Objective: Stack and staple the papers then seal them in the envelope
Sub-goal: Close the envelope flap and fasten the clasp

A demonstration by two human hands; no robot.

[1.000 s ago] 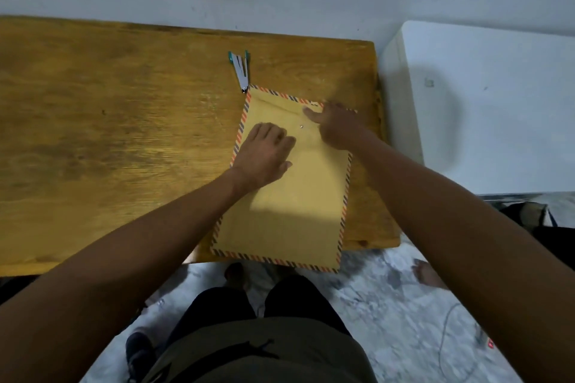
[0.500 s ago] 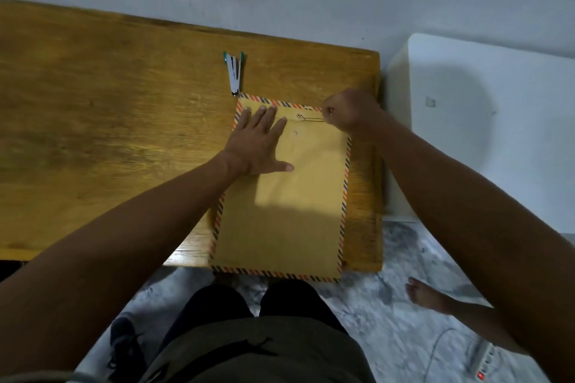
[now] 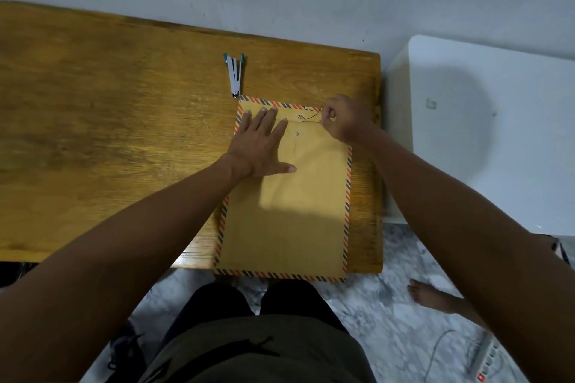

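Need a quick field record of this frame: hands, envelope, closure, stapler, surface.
left hand: flat, fingers straight, presses the envelope
right hand: pinches the string
envelope: brown, striped border, flap folded down, near edge overhangs the table
string: runs from the upper eyelet to the right hand
stapler: lying beyond the envelope's far left corner, untouched
table: wooden

Dim room, light falling from behind the person; a head-shaped shadow darkens the near half of the envelope (image 3: 289, 227). Table (image 3: 93, 134) edge bows from wide-angle distortion. Focus slightly soft.
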